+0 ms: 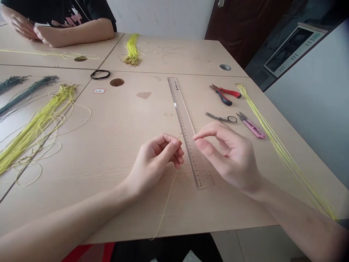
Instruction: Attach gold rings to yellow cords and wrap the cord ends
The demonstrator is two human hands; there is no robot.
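Between the thumb and fingers of my left hand (pixel 162 153) is a thin yellow cord (pixel 168 198), pinched near its end. A small gold-coloured piece and a short curved end of cord stick up above the fingertips; the cord's lower part hangs down past the table's front edge. My right hand (pixel 227 156) hovers over the clear ruler (pixel 188 134), thumb and index tips brought together in a pinch. Whether anything thin is between those tips I cannot make out. The ruler lies lengthwise between both hands.
Red-and-black pliers (pixel 226 94), small scissors (pixel 220 117) and pink thread snips (pixel 251 125) lie right. Yellow cords (pixel 269 138) stretch along the right edge; another bundle (pixel 40 125) lies left, near dark cords (pixel 29 92). Across the table, a person's arms (pixel 73 32) rest beside more cords (pixel 132 51).
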